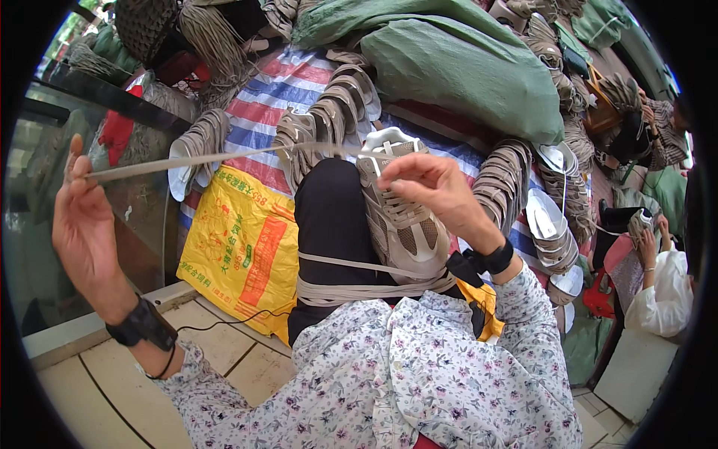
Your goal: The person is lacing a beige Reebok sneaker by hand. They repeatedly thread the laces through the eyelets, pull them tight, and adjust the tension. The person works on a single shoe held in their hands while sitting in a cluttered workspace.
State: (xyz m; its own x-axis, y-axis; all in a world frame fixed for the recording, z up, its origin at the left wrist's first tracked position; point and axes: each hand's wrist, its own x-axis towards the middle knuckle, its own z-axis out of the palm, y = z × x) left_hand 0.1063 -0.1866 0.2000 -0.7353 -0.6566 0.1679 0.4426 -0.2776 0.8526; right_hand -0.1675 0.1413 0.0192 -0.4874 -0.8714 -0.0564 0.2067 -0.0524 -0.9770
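Note:
A beige and white sneaker (400, 224) lies on my lap, toe pointing away. My right hand (426, 183) rests over its tongue, fingers pinched at the lace by the eyelets. My left hand (78, 217) is raised far out to the left and grips the other end of the flat beige shoelace (224, 156), which runs taut from the hand to the shoe. More loose beige laces (359, 288) are draped across my black trouser leg (329, 217). Both wrists wear black bands.
A yellow printed sack (235, 247) lies by my knee on a striped tarp (277, 90). Rows of matching sneakers (340, 97) and a green sack (464, 71) pile up ahead. Another person (658, 284) sits at right holding a shoe. A glass panel (45, 172) stands at left.

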